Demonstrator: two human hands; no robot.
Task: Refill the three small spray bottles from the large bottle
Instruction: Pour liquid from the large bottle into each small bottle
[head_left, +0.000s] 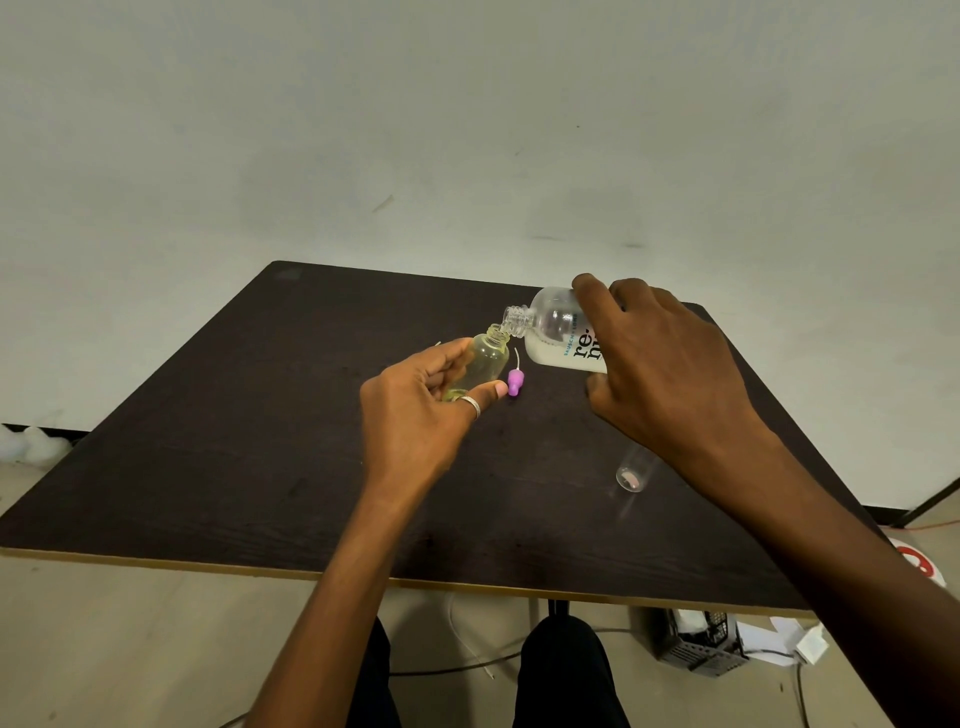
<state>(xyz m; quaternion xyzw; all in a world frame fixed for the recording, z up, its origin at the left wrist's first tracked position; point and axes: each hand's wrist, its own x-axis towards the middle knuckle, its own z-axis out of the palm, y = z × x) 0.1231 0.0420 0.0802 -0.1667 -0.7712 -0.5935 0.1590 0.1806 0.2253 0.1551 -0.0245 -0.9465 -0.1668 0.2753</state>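
Spray bottle (485, 361) is held up off the surface (234, 415), tilted with its open neck pointing up and to the right, yellowish liquid inside. The left hand (415, 410) has it from below, grip curled round the lower body (ring (470, 406) on that hand), so the neck sticks out past the fingers. Right at that neck is the mouth of the large bottle (556, 332), tipped nearly on its side, whitish liquid pooled along its low side. The right hand (670, 374) wraps it from above, grip closed round the body. Purple spray head (515, 382) with its tube lies on the surface just beside the small one. Clear cap (631, 475) lies nearer, by the right wrist.
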